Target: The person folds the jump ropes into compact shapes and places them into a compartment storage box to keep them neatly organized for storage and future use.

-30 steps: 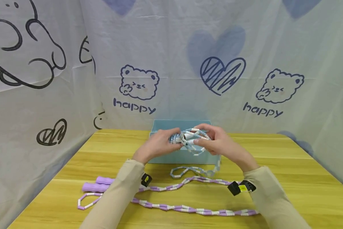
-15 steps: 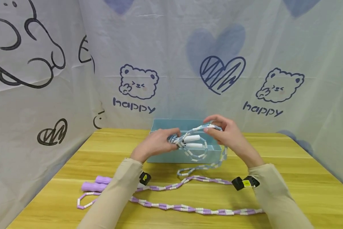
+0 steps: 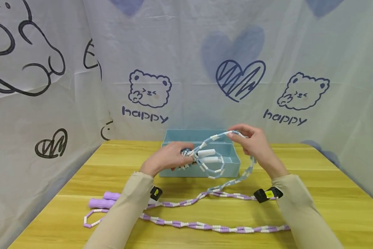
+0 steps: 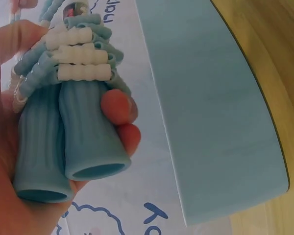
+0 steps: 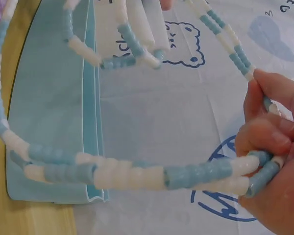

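My left hand (image 3: 169,157) grips the two handles (image 4: 90,129) of a blue-and-white beaded jump rope (image 3: 215,137) above a light blue box. Around the handles are several turns of the doubled rope, and in the head view their white ends (image 3: 209,159) point right. In my right hand (image 3: 257,147), finger and thumb pinch the doubled rope, raised to the right of the left hand. From there a length sags down toward the table, and a loose loop (image 5: 78,49) hangs near the white ends.
Behind the hands, the light blue box (image 3: 202,171) stands against the printed cloth (image 3: 186,52). A purple-and-white beaded jump rope (image 3: 180,225) lies across the front of the wooden table (image 3: 317,193), its purple handles (image 3: 100,203) at the left, partly under the left sleeve.
My right hand has moved right and slightly up, drawing the blue-and-white rope out from the bundle. The rope's lower loop has slid right along the table. My left hand has barely moved.
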Action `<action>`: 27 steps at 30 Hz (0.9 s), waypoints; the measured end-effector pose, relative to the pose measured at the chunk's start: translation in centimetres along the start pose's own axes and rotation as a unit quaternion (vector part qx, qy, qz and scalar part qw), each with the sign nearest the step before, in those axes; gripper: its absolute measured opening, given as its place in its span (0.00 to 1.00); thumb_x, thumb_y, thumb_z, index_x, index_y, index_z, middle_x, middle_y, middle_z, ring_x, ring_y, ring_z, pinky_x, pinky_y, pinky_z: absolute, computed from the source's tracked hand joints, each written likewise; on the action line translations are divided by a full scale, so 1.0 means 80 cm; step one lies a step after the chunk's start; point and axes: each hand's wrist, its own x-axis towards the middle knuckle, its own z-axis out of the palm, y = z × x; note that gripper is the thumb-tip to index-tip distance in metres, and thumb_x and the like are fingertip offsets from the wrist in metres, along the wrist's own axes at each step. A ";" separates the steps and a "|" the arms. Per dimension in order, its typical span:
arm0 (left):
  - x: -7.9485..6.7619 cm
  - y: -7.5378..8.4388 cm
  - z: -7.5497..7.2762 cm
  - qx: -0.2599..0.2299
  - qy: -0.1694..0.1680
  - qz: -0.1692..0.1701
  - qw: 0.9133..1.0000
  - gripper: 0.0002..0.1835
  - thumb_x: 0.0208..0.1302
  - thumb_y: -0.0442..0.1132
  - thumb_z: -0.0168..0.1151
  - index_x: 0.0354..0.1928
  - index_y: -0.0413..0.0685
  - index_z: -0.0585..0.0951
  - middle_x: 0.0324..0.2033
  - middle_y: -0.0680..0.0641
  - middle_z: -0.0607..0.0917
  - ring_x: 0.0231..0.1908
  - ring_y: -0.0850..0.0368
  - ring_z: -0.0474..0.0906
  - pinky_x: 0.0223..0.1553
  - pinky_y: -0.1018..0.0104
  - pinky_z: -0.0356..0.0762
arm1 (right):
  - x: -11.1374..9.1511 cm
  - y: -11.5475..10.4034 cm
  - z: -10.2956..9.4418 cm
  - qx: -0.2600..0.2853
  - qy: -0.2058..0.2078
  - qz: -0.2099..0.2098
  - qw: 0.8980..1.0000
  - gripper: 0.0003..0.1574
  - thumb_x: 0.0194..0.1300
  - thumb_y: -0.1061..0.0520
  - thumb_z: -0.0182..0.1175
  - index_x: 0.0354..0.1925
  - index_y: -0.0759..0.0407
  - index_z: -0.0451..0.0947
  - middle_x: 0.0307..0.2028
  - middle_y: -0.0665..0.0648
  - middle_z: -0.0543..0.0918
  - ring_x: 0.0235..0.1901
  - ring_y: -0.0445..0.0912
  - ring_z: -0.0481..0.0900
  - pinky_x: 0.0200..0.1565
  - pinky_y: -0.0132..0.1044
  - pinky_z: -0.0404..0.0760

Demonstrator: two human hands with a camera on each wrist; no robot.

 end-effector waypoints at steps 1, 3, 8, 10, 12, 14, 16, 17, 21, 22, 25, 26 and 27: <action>0.000 0.000 0.000 -0.002 -0.001 -0.002 1.000 0.17 0.61 0.48 0.58 0.53 0.68 0.77 0.34 0.52 0.81 0.12 0.55 0.68 0.16 0.61 0.73 | 0.001 0.001 -0.001 0.003 0.004 0.007 1.000 0.24 0.65 0.45 0.66 0.52 0.59 0.80 0.31 0.53 0.81 0.12 0.42 0.55 0.15 0.34 0.58; 0.001 -0.001 -0.001 -0.004 -0.009 0.005 1.000 0.15 0.61 0.48 0.58 0.51 0.67 0.77 0.35 0.51 0.80 0.13 0.53 0.69 0.17 0.59 0.75 | 0.003 0.002 -0.002 0.009 0.013 0.019 1.000 0.25 0.64 0.45 0.67 0.50 0.61 0.81 0.25 0.50 0.78 0.12 0.41 0.55 0.15 0.33 0.58; 0.005 -0.002 -0.001 -0.017 -0.039 0.041 0.998 0.11 0.63 0.46 0.59 0.47 0.65 0.75 0.33 0.49 0.80 0.20 0.50 0.75 0.26 0.54 0.79 | 0.006 0.006 -0.004 0.080 0.025 0.030 0.996 0.19 0.65 0.48 0.67 0.45 0.61 0.82 0.16 0.48 0.65 0.13 0.40 0.57 0.17 0.32 0.57; 0.005 -0.002 -0.001 -0.022 -0.049 0.046 0.998 0.10 0.64 0.44 0.60 0.46 0.67 0.76 0.33 0.50 0.80 0.22 0.51 0.76 0.28 0.55 0.80 | 0.006 0.008 -0.005 0.164 0.011 0.032 0.986 0.15 0.68 0.51 0.64 0.45 0.60 0.83 0.18 0.48 0.67 0.14 0.40 0.57 0.17 0.30 0.57; 0.005 -0.003 0.000 -0.020 -0.053 0.048 0.997 0.11 0.64 0.43 0.62 0.46 0.67 0.77 0.35 0.51 0.80 0.24 0.54 0.76 0.29 0.57 0.79 | 0.006 0.009 -0.007 0.260 -0.009 0.034 0.965 0.12 0.71 0.54 0.60 0.46 0.60 0.82 0.23 0.49 0.71 0.15 0.39 0.57 0.18 0.28 0.58; 0.006 -0.003 0.000 -0.016 -0.054 0.047 0.997 0.13 0.64 0.42 0.63 0.48 0.68 0.77 0.39 0.54 0.80 0.26 0.55 0.76 0.30 0.60 0.79 | 0.007 0.008 -0.010 0.336 -0.028 0.039 0.941 0.11 0.74 0.56 0.56 0.48 0.60 0.81 0.27 0.51 0.76 0.16 0.39 0.58 0.18 0.26 0.59; 0.006 -0.004 0.001 -0.008 -0.053 0.048 0.997 0.15 0.63 0.42 0.64 0.49 0.68 0.78 0.42 0.56 0.80 0.29 0.56 0.77 0.32 0.60 0.78 | 0.007 0.007 -0.013 0.382 -0.041 0.040 0.923 0.12 0.75 0.57 0.53 0.49 0.60 0.80 0.32 0.52 0.81 0.17 0.39 0.59 0.18 0.25 0.62; 0.006 -0.004 0.001 -0.006 -0.051 0.048 0.998 0.16 0.63 0.41 0.65 0.50 0.68 0.78 0.44 0.57 0.80 0.30 0.56 0.77 0.33 0.60 0.78 | 0.008 0.008 -0.014 0.395 -0.044 0.039 0.917 0.12 0.75 0.58 0.52 0.50 0.60 0.79 0.33 0.52 0.82 0.17 0.39 0.60 0.18 0.25 0.64; 0.006 -0.004 0.000 0.001 -0.042 0.045 0.998 0.16 0.63 0.42 0.66 0.51 0.69 0.78 0.44 0.59 0.80 0.33 0.56 0.77 0.35 0.60 0.78 | 0.009 0.009 -0.021 0.409 -0.040 0.027 0.911 0.12 0.75 0.59 0.52 0.50 0.59 0.80 0.36 0.53 0.85 0.17 0.39 0.61 0.18 0.26 0.65; 0.006 -0.005 0.000 -0.001 -0.040 0.043 0.998 0.16 0.63 0.42 0.66 0.51 0.69 0.78 0.44 0.59 0.80 0.33 0.56 0.77 0.35 0.60 0.78 | 0.009 0.010 -0.022 0.403 -0.033 0.024 0.914 0.11 0.75 0.60 0.53 0.50 0.58 0.81 0.35 0.53 0.85 0.16 0.39 0.61 0.18 0.26 0.65; 0.006 -0.008 0.000 -0.006 -0.036 0.045 0.998 0.16 0.63 0.43 0.66 0.50 0.70 0.78 0.42 0.59 0.81 0.34 0.56 0.77 0.36 0.60 0.77 | 0.009 0.012 -0.026 0.381 -0.006 0.025 0.924 0.10 0.72 0.59 0.57 0.48 0.58 0.82 0.34 0.52 0.85 0.16 0.39 0.61 0.17 0.26 0.63; 0.006 -0.008 -0.001 -0.009 -0.035 0.049 0.998 0.16 0.63 0.43 0.66 0.51 0.70 0.78 0.42 0.59 0.81 0.34 0.56 0.76 0.36 0.60 0.77 | 0.010 0.013 -0.027 0.380 0.000 0.031 0.925 0.10 0.72 0.59 0.57 0.48 0.58 0.82 0.34 0.52 0.85 0.16 0.39 0.61 0.17 0.26 0.62; 0.006 -0.008 -0.001 -0.014 -0.035 0.052 0.998 0.16 0.63 0.44 0.66 0.51 0.70 0.78 0.42 0.59 0.81 0.35 0.56 0.76 0.37 0.60 0.76 | 0.010 0.015 -0.028 0.382 0.003 0.037 0.923 0.10 0.72 0.59 0.58 0.48 0.58 0.82 0.34 0.52 0.85 0.16 0.39 0.61 0.17 0.25 0.62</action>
